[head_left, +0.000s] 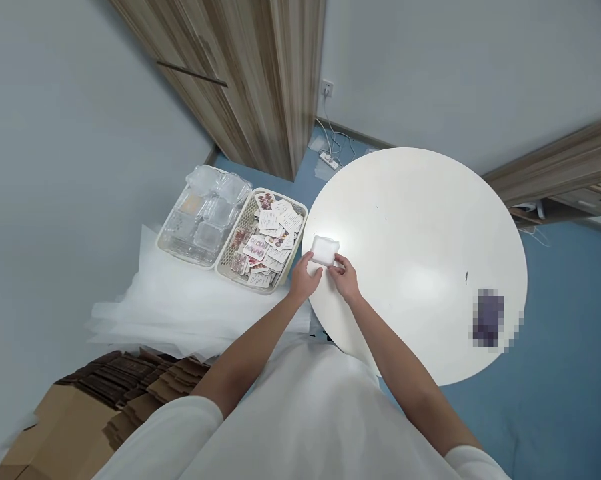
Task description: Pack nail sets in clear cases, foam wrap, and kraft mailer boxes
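At the left edge of the round white table (420, 227), both of my hands close on a small clear plastic case (324, 249). My left hand (304, 279) grips its near left corner with curled fingers. My right hand (344, 277) pinches its near right side. The case lies flat just above the table top; what is inside it cannot be made out.
Left of the table stands a beige basket (280, 280) full of printed cards, and beside it a tray of several empty clear cases (203, 217). White foam sheets (170, 307) and flattened cardboard boxes (105, 400) lie nearer me. A blurred dark object (487, 319) rests at the table's right edge.
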`<act>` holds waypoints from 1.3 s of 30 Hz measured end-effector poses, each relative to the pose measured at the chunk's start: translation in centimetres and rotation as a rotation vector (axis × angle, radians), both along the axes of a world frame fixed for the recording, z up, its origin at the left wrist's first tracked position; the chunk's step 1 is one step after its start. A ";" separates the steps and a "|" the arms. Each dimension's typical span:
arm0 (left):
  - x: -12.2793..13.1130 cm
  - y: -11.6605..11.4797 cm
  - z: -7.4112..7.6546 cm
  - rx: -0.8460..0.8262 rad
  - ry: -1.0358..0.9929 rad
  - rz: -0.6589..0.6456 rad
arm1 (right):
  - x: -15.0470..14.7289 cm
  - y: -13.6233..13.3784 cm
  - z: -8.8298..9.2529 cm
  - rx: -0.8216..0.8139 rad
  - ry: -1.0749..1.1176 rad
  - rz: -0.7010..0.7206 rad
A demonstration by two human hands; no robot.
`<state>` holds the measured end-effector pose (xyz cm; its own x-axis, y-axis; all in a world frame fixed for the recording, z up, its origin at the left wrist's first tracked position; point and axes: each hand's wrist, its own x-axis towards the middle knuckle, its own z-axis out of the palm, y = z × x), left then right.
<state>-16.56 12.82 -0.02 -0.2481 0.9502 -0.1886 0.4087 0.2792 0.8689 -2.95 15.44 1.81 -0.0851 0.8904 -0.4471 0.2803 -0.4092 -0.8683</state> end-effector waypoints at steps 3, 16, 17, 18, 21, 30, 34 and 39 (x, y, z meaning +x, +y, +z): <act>-0.1 -0.1 -0.2 0.011 -0.014 -0.006 | 0.1 0.0 0.3 -0.012 0.010 0.011; -1.1 -1.4 0.7 -0.009 0.006 -0.031 | 3.5 -2.3 1.9 -0.096 0.007 -0.034; -1.1 -1.8 0.9 -0.023 -0.001 -0.031 | 4.1 -2.8 2.0 -0.099 -0.003 -0.033; -1.2 -2.2 1.2 -0.035 -0.014 -0.032 | 4.8 -3.4 2.0 -0.100 -0.009 -0.030; -1.3 -4.0 2.3 -0.066 -0.037 -0.072 | 6.9 -5.1 2.3 -0.085 -0.009 -0.006; 0.5 -12.6 7.0 -0.167 0.180 -0.364 | 11.7 -8.2 2.4 -0.017 0.030 0.254; 1.3 -18.4 8.2 -0.238 0.242 -0.278 | 11.4 -9.2 1.7 -0.025 0.051 0.389; 0.8 -24.9 10.7 -0.187 0.189 -0.005 | 8.6 -10.4 1.8 -0.008 0.059 0.628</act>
